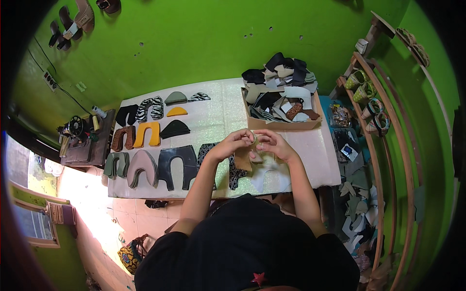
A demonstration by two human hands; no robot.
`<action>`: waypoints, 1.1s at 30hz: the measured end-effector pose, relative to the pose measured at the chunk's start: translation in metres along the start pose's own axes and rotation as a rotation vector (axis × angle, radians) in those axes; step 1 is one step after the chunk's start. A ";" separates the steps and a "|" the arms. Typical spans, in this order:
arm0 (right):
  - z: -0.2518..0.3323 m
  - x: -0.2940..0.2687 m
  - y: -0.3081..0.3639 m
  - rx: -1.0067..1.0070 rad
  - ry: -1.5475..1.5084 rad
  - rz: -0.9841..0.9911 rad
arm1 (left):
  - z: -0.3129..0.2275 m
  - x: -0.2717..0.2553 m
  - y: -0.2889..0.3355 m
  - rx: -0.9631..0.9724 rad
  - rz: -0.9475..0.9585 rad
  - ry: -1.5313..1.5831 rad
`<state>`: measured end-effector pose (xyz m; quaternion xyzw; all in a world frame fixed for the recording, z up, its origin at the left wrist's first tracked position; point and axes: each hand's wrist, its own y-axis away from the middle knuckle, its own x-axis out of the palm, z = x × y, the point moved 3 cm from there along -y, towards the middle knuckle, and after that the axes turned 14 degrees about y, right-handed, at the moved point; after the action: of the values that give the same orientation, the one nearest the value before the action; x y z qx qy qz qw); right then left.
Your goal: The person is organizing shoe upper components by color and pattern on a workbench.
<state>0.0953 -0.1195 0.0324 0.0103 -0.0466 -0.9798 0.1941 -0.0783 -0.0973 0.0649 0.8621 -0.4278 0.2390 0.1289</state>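
Over the right half of the table, my left hand (235, 144) and my right hand (274, 145) come together with bent fingers. Both look pinched on something small and pale between the fingertips, too small to make out. Just under them lie a tan piece (242, 162) and several white pieces (266, 178), partly covered by my hands. Left of my left forearm stand stacks of arch-shaped shoe-upper pieces: dark grey (177, 164), pinkish-grey (142, 168) and green (116, 165). A black-patterned stack (206, 154) is partly behind that forearm.
Farther back on the table (225, 104) are yellow (147, 134), zebra-striped (150, 108) and black (174, 129) cut pieces. A cardboard box (284, 124) overflows with scraps. At left stands a sewing machine (76, 128); at right, a wooden rack (395, 150) holds sandals (364, 92) above floor scraps (357, 199).
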 end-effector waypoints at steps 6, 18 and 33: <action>0.005 0.010 0.000 -0.103 -0.006 0.062 | -0.004 0.002 0.010 0.028 -0.139 -0.182; -0.010 0.019 -0.003 0.038 -0.028 0.081 | -0.002 0.000 0.023 0.007 -0.099 -0.028; 0.005 -0.015 0.013 0.035 0.017 -0.258 | 0.050 -0.024 0.008 -0.164 -0.013 0.196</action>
<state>0.1143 -0.1251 0.0382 0.0281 -0.0605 -0.9955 0.0668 -0.0823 -0.1074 0.0103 0.8239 -0.4257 0.2855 0.2417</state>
